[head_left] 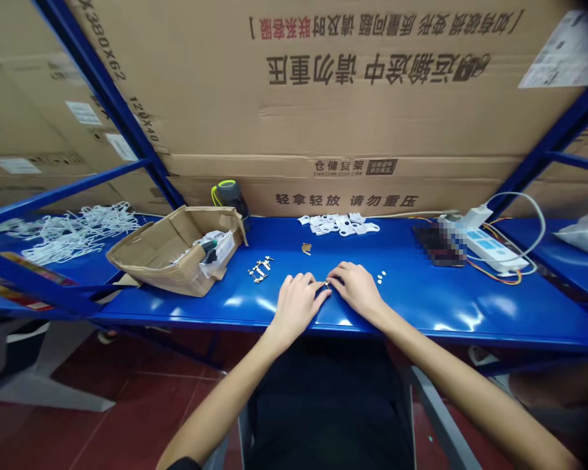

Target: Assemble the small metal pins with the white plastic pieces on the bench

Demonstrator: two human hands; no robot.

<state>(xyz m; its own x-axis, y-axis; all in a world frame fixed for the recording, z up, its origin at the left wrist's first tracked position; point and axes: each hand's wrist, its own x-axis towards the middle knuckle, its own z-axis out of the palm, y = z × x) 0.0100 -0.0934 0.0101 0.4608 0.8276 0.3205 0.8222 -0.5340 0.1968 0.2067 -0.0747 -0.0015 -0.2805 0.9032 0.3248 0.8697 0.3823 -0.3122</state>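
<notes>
My left hand and my right hand rest on the blue shelf, fingertips meeting over a tiny metal part. Both hands have their fingers curled in a pinch on it. To the left of my hands lies a small cluster of metal clips. A little brown piece sits just beyond my hands. A pile of white plastic parts lies farther back. A few tiny white bits lie right of my right hand.
An open cardboard box with tools stands at the left, a dark bottle behind it. White hangers are heaped far left. A phone and a power strip with cables lie right. Large cartons form the back wall.
</notes>
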